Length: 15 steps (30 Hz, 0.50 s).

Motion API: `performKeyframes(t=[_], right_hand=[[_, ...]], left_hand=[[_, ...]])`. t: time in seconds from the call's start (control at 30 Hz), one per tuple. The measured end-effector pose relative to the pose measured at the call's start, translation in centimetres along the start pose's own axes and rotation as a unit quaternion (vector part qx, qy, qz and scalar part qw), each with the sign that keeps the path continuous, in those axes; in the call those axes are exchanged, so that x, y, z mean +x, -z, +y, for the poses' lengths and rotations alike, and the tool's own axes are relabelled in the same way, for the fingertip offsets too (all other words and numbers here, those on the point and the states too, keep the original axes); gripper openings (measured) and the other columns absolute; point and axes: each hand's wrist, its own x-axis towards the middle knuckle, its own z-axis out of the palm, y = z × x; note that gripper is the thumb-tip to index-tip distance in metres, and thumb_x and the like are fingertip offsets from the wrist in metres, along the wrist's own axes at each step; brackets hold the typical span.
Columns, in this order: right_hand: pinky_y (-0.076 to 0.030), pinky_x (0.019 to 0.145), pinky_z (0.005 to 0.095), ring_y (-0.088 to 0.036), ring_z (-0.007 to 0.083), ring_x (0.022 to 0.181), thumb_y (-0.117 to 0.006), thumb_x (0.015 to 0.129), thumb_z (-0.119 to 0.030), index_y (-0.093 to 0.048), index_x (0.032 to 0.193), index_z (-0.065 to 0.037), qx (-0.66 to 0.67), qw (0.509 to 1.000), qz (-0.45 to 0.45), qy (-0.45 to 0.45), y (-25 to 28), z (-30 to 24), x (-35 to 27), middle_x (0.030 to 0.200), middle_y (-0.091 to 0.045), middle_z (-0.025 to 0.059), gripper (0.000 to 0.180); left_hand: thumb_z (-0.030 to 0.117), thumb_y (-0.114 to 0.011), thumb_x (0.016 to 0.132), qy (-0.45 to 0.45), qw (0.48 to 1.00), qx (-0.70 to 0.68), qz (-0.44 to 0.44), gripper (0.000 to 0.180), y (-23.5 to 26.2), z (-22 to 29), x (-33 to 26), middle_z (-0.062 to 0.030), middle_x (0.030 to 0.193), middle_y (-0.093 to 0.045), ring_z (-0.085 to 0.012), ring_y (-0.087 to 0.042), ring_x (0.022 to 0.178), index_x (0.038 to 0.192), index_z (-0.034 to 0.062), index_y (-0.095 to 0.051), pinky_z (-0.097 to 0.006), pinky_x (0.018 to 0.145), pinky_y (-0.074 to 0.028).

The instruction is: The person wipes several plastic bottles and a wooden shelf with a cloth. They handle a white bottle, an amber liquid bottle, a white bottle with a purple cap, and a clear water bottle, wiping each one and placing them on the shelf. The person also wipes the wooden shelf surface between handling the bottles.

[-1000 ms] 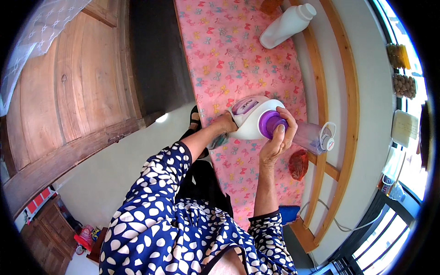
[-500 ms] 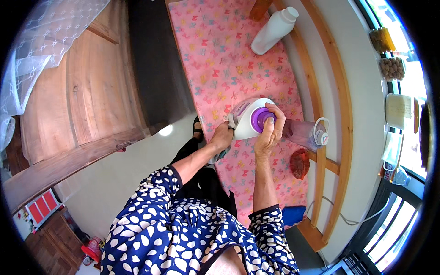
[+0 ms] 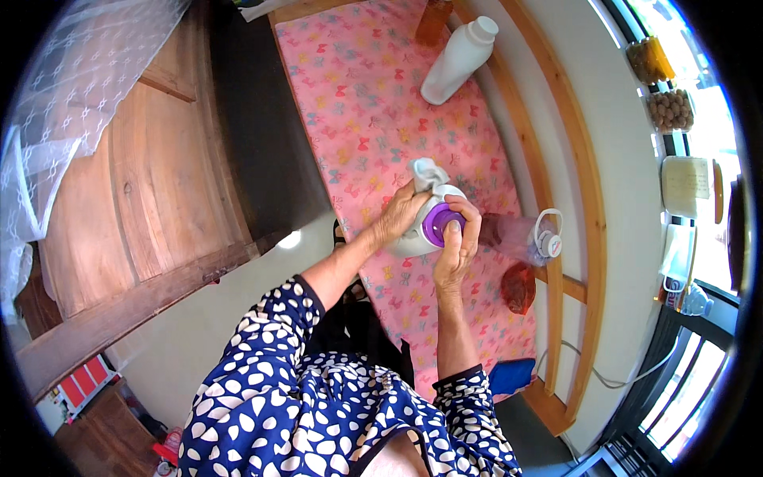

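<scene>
While I watch from afar, one white jug (image 3: 412, 245) is over the pink table (image 3: 373, 103) — the right hand's (image 3: 455, 253) grip clasps its one purple cap (image 3: 434, 225), the left hand's (image 3: 401, 215) grip bunches one pale cloth (image 3: 428, 172) against it. I count two containers beyond the jug, one white bottle (image 3: 459, 62) and one amber container (image 3: 433, 21) — plus one clear bottle (image 3: 517, 236) to its right.

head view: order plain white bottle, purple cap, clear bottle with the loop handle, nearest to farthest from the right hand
1. Purple cap: touching the right hand
2. Clear bottle: right of the hand
3. Plain white bottle: toward the picture's top
</scene>
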Motion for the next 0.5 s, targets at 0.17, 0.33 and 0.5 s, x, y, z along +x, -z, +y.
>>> performKeyframes(t=[0.17,0.33,0.5], right_hand=[[-0.037,0.096,0.0371,-0.05,0.0239,0.107,-0.042,0.088,-0.023,-0.052,0.106,0.0,0.001,1.0,0.015,-0.008,-0.1,0.2,-0.2,0.114,-0.056,0.0143,0.03],[-0.035,0.099,0.0374,-0.049,0.024,0.11,-0.043,0.089,-0.026,-0.049,0.115,0.001,0.099,0.994,-0.026,-0.047,0.5,-0.6,0.2,0.119,-0.053,0.014,0.038],[-0.033,0.102,0.0391,-0.043,0.0252,0.12,-0.053,0.086,-0.032,-0.04,0.134,-0.005,0.12,0.979,0.009,-0.167,2.5,-1.0,2.8,0.13,-0.043,0.014,0.058]], left_hand=[[0.024,-0.048,0.093,0.04,0.996,-0.004,-0.083,0.03,0.3,-1.6,4.6,-0.0027,0.103,-0.061,-0.0123,-0.055,0.095,0.111,0.0032,-0.06,-0.027,0.086,-0.043],[0.035,-0.052,0.087,0.066,0.969,0.24,-0.003,0.037,1.1,-4.8,9.6,-0.0034,0.091,-0.061,-0.0135,-0.056,0.086,0.106,0.0047,-0.059,-0.03,0.077,-0.045],[0.05,-0.046,0.092,0.05,0.986,-0.157,-0.019,0.042,-1.1,3.7,8.4,0.0032,0.082,-0.052,-0.0079,-0.048,0.074,0.098,0.01,-0.056,-0.025,0.068,-0.044]])
